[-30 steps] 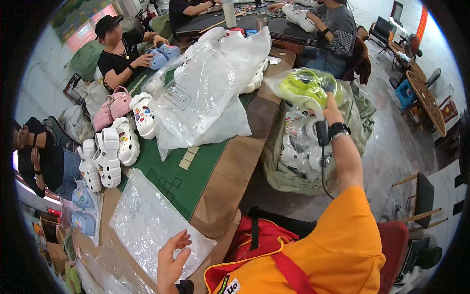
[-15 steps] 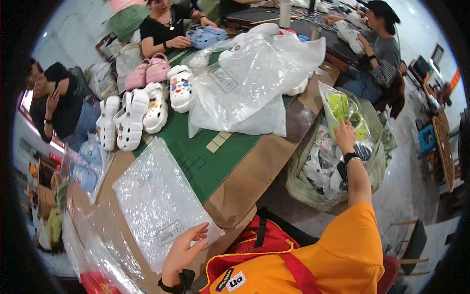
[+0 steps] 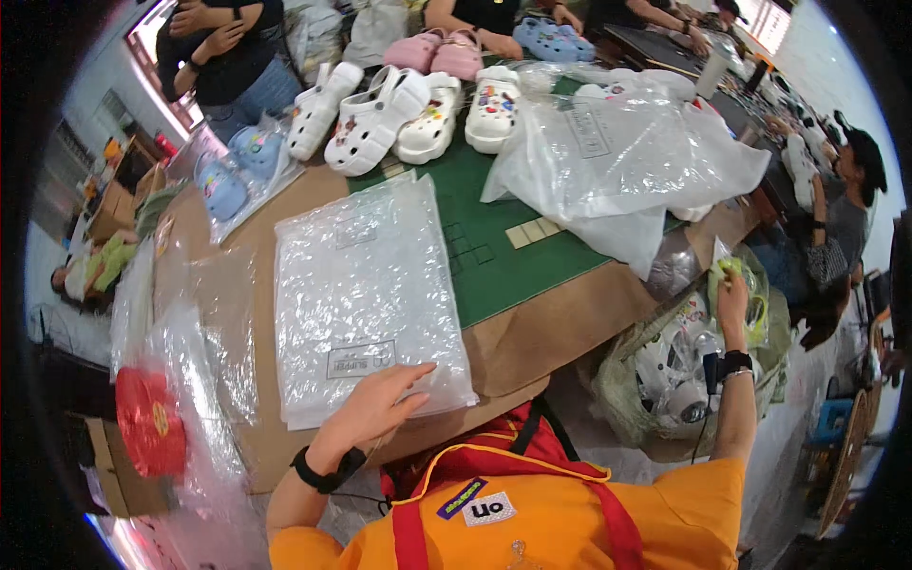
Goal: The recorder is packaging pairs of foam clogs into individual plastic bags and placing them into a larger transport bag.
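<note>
My left hand (image 3: 382, 403) is open, its fingers stretched over the near edge of a flat stack of clear plastic bags (image 3: 366, 275) on the table. I cannot tell whether it touches the plastic. Out to the right, my right hand (image 3: 731, 302) is closed on a clear bag of lime-green clogs (image 3: 757, 318), at the top of a large greenish sack (image 3: 617, 394) beside the table. Other bagged shoes (image 3: 665, 366), white and dark, lie in that sack. My fingers partly hide the green clogs.
White clogs with charms (image 3: 380, 119) and pink clogs (image 3: 456, 54) stand at the table's far side. Bagged blue clogs (image 3: 223, 188) lie at left, a red plastic roll (image 3: 149, 423) nearer me. A big plastic bag (image 3: 617, 157) covers more shoes. Several people are around the table.
The view has swung, shifting the table's things within the picture. My left hand now reaches over the bag stack's near edge. My right hand's fingers have closed at the green clogs' bag.
</note>
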`<state>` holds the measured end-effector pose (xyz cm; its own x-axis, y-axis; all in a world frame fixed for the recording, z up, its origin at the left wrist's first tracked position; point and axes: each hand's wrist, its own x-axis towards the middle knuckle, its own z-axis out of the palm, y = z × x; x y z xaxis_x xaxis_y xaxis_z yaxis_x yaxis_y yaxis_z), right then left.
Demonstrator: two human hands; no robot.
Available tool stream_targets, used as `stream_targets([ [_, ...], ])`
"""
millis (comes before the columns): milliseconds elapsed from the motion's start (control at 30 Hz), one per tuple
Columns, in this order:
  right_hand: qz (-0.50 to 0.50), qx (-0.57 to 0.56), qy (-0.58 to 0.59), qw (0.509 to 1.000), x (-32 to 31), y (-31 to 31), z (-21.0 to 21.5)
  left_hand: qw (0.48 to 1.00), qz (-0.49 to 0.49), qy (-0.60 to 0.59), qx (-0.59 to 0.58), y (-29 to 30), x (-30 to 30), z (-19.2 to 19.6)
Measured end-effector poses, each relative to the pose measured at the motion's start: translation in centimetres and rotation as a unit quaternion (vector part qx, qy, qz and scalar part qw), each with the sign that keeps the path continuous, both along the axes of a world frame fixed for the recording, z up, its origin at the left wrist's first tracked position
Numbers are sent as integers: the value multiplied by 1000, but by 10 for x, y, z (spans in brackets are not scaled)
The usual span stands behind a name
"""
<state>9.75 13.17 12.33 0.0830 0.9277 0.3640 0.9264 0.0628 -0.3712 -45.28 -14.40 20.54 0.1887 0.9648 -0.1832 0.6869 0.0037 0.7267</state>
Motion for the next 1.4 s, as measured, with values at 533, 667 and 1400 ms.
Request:
stream_targets([
  [533,173,-5,-234,957,-341,29,23,916,133,328,189,-54,10,-75],
  [667,156,-6,-223,962,-333,26,39,908,129,343,202,-42,17,-78],
  [1400,628,415,-42,657,-354,-128,141,608,287,433,601,40,-14,99],
])
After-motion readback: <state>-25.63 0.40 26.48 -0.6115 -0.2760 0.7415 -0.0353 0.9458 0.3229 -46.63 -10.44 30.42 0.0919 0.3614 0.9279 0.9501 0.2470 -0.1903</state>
